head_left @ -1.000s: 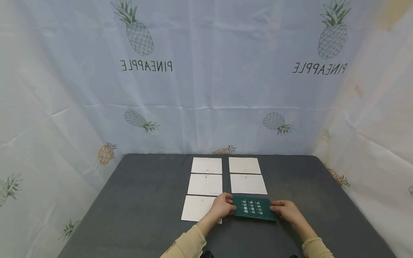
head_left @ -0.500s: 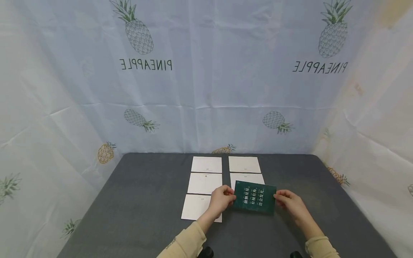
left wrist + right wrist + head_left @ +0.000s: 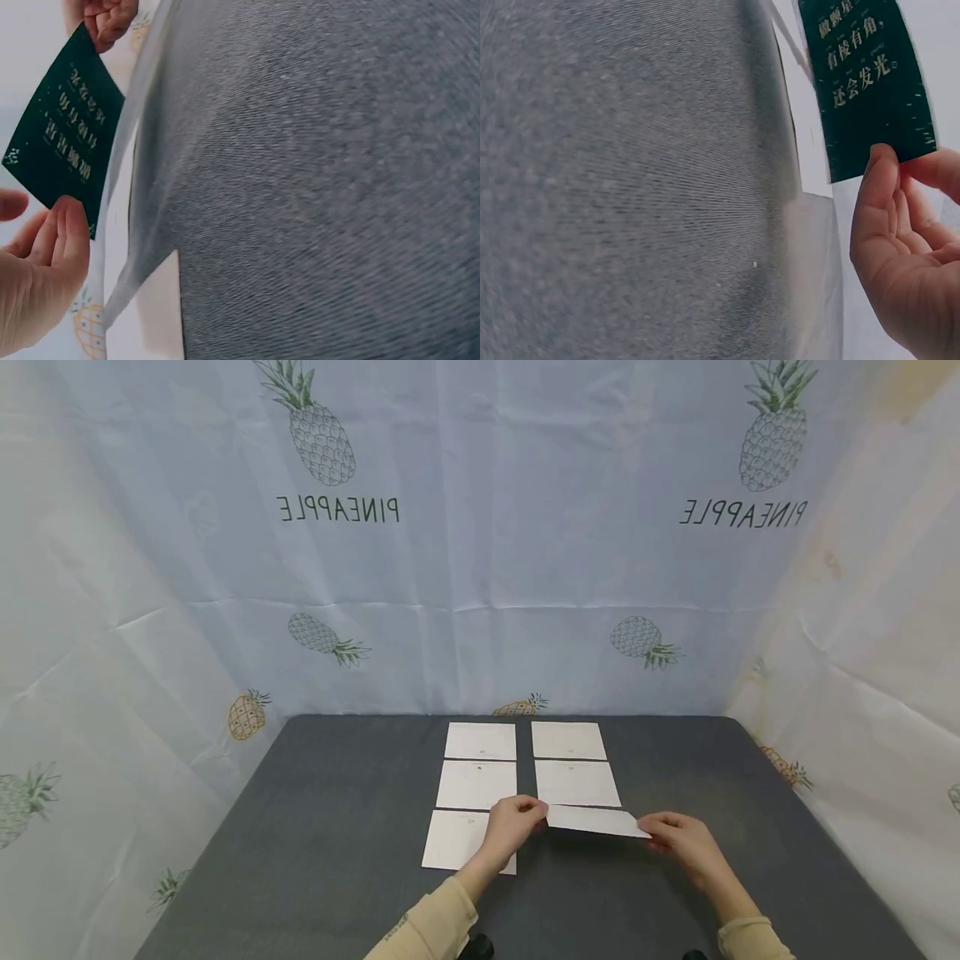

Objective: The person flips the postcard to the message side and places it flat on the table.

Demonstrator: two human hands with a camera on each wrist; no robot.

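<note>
A postcard (image 3: 596, 820) is held above the table between both hands, its white back showing in the head view. Its other face, dark green with white Chinese writing, appears in both wrist views (image 3: 67, 120). My left hand (image 3: 512, 827) pinches the card's left end between thumb and fingers. At the opposite end, my right hand (image 3: 686, 843) pinches a corner, as the right wrist view shows with the thumb and fingers gripping the green card (image 3: 874, 90).
White cards lie in two columns: three on the left, such as the nearest left card (image 3: 453, 839), and two on the right, such as the nearer right card (image 3: 576, 783). The dark grey table (image 3: 337, 827) meets a pineapple-print curtain (image 3: 480, 527) behind.
The postcard was low over the table with its green face up. Both hands raised it, then tipped it so the white back now faces the head camera. The lying cards stay put.
</note>
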